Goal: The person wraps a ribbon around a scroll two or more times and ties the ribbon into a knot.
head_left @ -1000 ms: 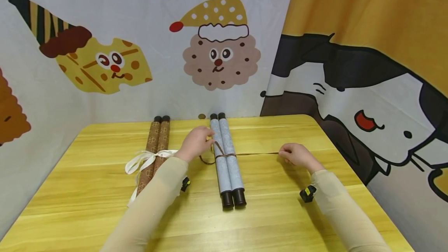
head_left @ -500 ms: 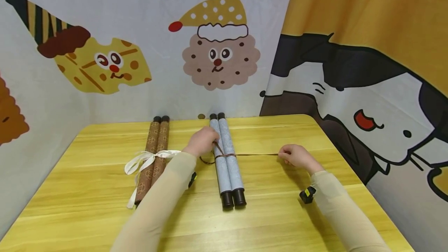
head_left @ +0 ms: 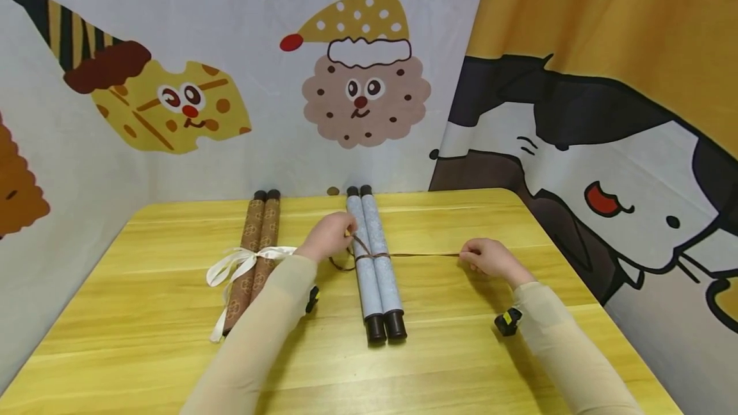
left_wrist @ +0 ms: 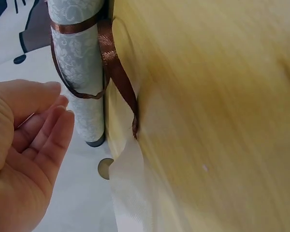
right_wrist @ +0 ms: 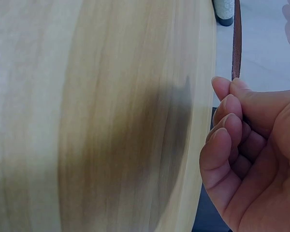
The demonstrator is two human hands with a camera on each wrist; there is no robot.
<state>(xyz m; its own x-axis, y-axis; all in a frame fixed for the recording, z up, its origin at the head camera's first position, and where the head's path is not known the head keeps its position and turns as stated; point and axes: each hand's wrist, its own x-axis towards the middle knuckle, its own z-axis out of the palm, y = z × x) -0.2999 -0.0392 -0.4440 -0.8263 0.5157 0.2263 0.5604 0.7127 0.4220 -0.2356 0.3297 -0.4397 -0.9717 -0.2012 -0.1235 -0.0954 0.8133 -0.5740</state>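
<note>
Two pale blue patterned scrolls with black ends lie side by side on the table, a brown satin ribbon tied around their middle. At right, my right hand pinches the ribbon's end between thumb and index finger; the strip runs taut to the knot. In the right wrist view, the ribbon meets those fingertips. My left hand is over the left scroll's edge, fingertips beside the ribbon's loop. Seen in the left wrist view, its fingers are bent loosely, and the loop passes just beyond them.
Left of the blue pair lie two brown patterned scrolls tied with a white ribbon bow, partly under the left forearm. A printed curtain hangs behind the wooden table.
My left hand first moved right to the ribbon's loop, then drew back slightly to the left. My right hand has kept its pinch on the ribbon's end, almost still.
</note>
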